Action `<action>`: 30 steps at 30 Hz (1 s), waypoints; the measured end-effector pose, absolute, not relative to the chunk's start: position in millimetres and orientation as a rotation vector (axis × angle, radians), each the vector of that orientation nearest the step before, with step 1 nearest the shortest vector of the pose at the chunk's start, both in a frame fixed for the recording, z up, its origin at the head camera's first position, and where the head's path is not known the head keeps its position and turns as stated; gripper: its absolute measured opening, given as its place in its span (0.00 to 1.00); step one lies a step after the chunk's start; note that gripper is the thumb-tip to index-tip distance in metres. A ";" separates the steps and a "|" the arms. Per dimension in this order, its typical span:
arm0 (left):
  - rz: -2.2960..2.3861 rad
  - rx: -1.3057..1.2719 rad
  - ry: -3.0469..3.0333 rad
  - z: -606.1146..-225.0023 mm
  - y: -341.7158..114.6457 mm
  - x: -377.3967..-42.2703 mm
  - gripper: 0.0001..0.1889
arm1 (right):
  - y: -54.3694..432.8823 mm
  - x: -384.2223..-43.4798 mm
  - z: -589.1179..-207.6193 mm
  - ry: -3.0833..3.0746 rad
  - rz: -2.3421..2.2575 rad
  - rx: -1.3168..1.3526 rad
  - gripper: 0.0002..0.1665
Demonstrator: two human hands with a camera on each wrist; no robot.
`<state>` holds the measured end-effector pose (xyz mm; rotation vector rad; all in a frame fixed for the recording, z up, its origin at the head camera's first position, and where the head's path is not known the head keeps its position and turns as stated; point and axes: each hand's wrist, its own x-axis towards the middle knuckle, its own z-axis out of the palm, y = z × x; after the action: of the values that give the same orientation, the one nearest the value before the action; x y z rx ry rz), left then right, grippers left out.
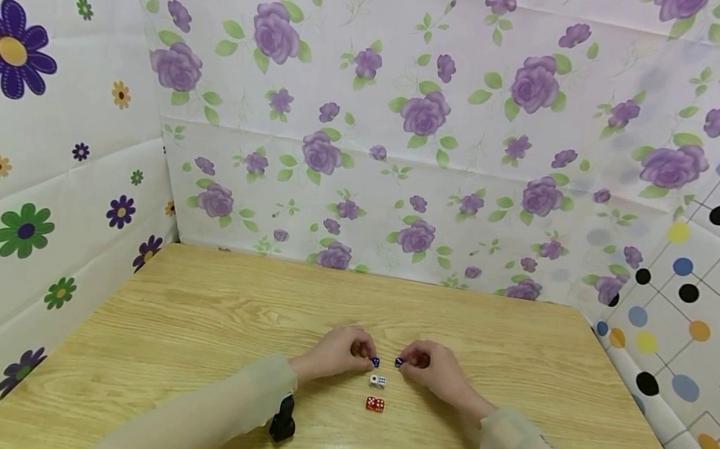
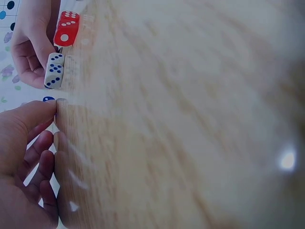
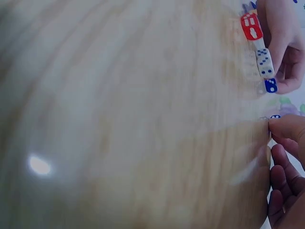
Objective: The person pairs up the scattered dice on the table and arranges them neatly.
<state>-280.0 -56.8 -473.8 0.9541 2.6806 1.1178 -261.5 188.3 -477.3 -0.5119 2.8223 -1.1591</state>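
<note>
In the head view my left hand (image 1: 345,350) pinches a small blue die (image 1: 376,362) between thumb and fingertips, low on the table. Facing it, my right hand (image 1: 434,366) pinches a second blue die (image 1: 398,362). A narrow gap separates the two blue dice. Just nearer to me, two white dice (image 1: 377,381) stand side by side. Two red dice (image 1: 375,404) sit together in a row closer still. In the right wrist view, the left hand's blue die (image 3: 270,86) shows beside the white dice (image 3: 265,63); my right fingers partly cover the other blue die (image 3: 275,116).
The wood-grain table (image 1: 233,306) reflects a bright light spot near its front. Behind it hangs a cloth with purple roses (image 1: 426,113). Patterned cloths also stand at the left (image 1: 71,181) and right (image 1: 703,294). Black straps (image 1: 283,419) sit on both wrists.
</note>
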 end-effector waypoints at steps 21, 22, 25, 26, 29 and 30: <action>1.112 0.961 2.688 -473.8 -55.8 -279.6 0.04 | 168.4 -255.8 -479.9 2.898 -1.151 -0.526 0.04; 1.116 0.962 2.685 -473.9 -55.7 -279.6 0.04 | 167.8 -255.4 -479.7 2.902 -1.148 -0.523 0.04; 1.131 0.964 2.677 -474.2 -55.6 -279.8 0.04 | 166.6 -254.6 -479.1 2.917 -1.129 -0.520 0.05; 1.134 0.963 2.675 -474.1 -55.5 -279.6 0.04 | 166.3 -254.4 -479.1 2.921 -1.124 -0.520 0.05; 1.134 0.965 2.680 -473.9 -55.4 -279.5 0.04 | 166.0 -254.2 -479.2 2.925 -1.121 -0.521 0.05; 1.132 0.964 2.682 -473.9 -55.4 -279.4 0.04 | 165.9 -254.3 -479.3 2.926 -1.123 -0.522 0.05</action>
<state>-279.4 -55.4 -473.9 0.9640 2.6821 1.1319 -254.3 165.9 -479.3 -0.5221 2.9256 -1.1230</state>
